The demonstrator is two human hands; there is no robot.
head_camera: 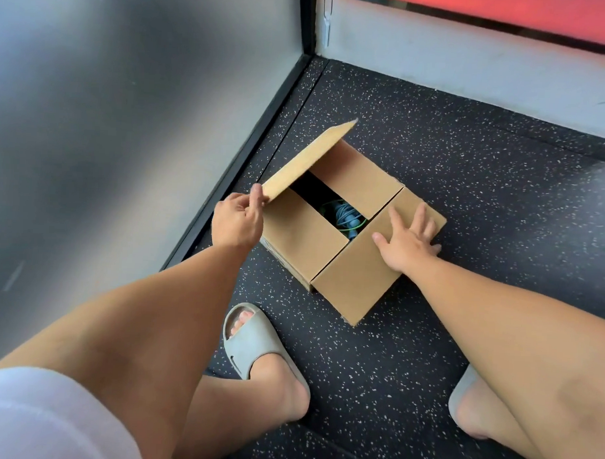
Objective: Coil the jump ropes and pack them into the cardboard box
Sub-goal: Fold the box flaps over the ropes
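Black speckled rubber floor (466, 200), corner by a grey wall. The brown cardboard box (356, 178) sits on it, close to the wall's black base strip.

Box state: both short flaps are folded in, with a gap between them. The right-side long flap (357, 276) is folded down over the top. The left-side long flap (307, 160) stands up, tilted, not yet down.

Left hand (238, 220): thumb and fingers pinch the near corner of the raised flap. Right hand (408, 240): flat, fingers spread, pressing on the folded-down flap, gripping nothing.

Blue and green coiled jump ropes (346, 219) lie inside the box, visible through the gap between the short flaps. I can't tell how many there are, since most of the interior is dark. No loose rope shows on the floor.

My read: coiling and packing look done, and this is the closing step. What's left is to bring the left flap down to meet the right one. No tape is in view, so sealing is unknown.
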